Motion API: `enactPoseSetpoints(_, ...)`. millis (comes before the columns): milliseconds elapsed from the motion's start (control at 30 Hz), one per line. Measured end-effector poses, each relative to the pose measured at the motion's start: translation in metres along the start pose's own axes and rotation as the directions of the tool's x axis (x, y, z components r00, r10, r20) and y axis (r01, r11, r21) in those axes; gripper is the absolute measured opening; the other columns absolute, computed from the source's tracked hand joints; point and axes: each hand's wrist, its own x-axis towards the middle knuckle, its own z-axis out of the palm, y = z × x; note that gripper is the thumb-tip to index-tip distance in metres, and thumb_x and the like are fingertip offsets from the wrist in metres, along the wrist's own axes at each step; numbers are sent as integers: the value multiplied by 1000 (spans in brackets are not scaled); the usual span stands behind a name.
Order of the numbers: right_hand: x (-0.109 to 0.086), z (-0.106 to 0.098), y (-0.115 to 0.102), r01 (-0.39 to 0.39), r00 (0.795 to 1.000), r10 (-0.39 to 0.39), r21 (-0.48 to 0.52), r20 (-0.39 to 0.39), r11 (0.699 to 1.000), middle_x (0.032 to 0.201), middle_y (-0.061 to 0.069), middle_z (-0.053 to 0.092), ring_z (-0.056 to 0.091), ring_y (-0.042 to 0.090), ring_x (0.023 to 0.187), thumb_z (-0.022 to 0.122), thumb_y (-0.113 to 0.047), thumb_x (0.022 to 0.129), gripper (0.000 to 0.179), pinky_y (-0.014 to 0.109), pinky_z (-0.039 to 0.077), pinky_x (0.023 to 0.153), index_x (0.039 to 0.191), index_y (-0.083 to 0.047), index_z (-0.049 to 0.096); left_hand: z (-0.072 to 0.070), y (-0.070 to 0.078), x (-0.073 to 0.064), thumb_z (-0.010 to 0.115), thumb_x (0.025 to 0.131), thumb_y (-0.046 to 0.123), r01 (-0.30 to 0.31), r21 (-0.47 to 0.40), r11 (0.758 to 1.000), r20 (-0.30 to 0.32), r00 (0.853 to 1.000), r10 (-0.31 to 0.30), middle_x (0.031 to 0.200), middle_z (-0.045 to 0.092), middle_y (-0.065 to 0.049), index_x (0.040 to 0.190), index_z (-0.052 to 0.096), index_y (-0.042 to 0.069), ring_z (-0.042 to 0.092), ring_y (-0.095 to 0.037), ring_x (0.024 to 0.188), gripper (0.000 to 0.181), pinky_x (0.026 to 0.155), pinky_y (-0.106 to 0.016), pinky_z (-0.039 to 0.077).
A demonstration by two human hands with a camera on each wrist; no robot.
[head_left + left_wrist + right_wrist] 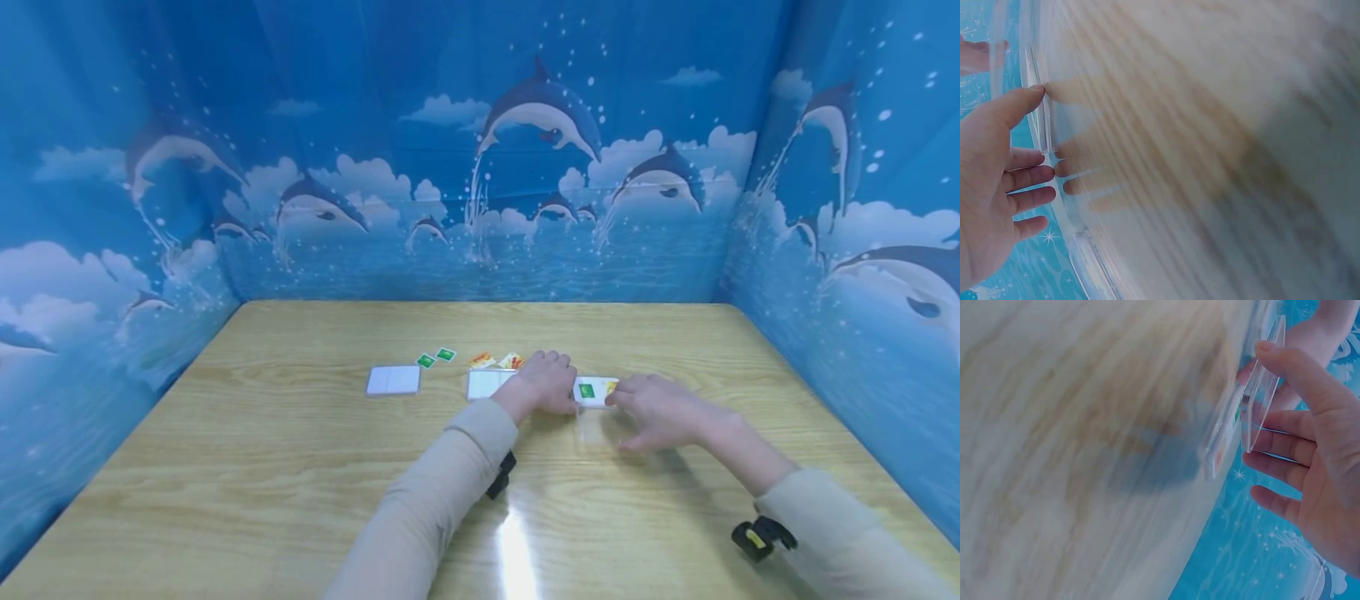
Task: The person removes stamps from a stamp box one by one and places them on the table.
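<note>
A flat white case (596, 398) with a green sticker and a yellow-orange sticker lies on the table between both hands. My left hand (546, 385) is at its left end, thumb at the near edge and fingers toward the far side; in the left wrist view the thumb (1019, 106) touches a clear edge. My right hand (663, 412) is at the right end. In the right wrist view it pinches a tilted clear plastic lid (1263, 394), thumb on the outer face and fingers behind. The lid leans away from the case.
Another white case (486, 384) lies partly under the left forearm, and a third case (393, 380) lies farther left. Behind them are green stickers (446, 354) and orange-yellow stickers (482, 360). A dolphin-print curtain (450, 167) surrounds the wooden table (300, 467).
</note>
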Motion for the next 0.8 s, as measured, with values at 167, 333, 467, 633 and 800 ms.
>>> enactPoseSetpoints(167, 0, 3, -4, 20, 1000, -20, -12, 1, 1000, 98, 6, 60, 57, 22, 88, 75, -47, 67, 59, 45, 46, 78, 106, -4, 64, 0, 0, 0, 49, 87, 59, 4, -3, 1000, 6, 1000, -4, 126, 50, -2, 129, 52, 14, 43, -18, 116, 61, 102, -34, 30)
enactPoseSetpoints(333, -1, 4, -8, 26, 999, -26, 5, 18, 1000, 100, 8, 60, 57, 24, 90, 75, -46, 68, 60, 46, 46, 81, 108, -3, 64, 0, 0, 0, 48, 87, 59, 11, -10, 1000, 11, 1000, -11, 125, 50, -2, 128, 52, 14, 43, -18, 116, 61, 103, -35, 29)
enactPoseSetpoints(467, -1, 7, -8, 50, 999, -49, -16, 17, 999, 97, 7, 58, 55, 22, 87, 75, -46, 67, 59, 42, 47, 77, 106, -4, 64, -1, 0, -1, 49, 86, 60, 13, -17, 1000, 6, 1000, -13, 125, 50, -2, 127, 53, 14, 44, -17, 114, 61, 102, -34, 30)
enactPoseSetpoints(633, 0, 11, -7, 47, 999, -47, -28, 29, 998, 95, 4, 56, 53, 20, 86, 74, -49, 66, 59, 40, 46, 74, 105, -5, 64, 0, 1, -1, 50, 86, 60, 11, -14, 1000, -4, 1000, -11, 123, 51, -2, 126, 54, 14, 45, -17, 112, 61, 100, -33, 32)
enactPoseSetpoints(800, 1, 9, -6, 50, 998, -50, -3, 23, 999, 93, 2, 56, 53, 17, 83, 74, -53, 66, 62, 38, 46, 72, 105, -5, 64, 0, 0, -1, 50, 86, 59, 9, -17, 1000, -5, 1000, -9, 122, 51, -2, 127, 53, 14, 45, -16, 110, 61, 99, -33, 32)
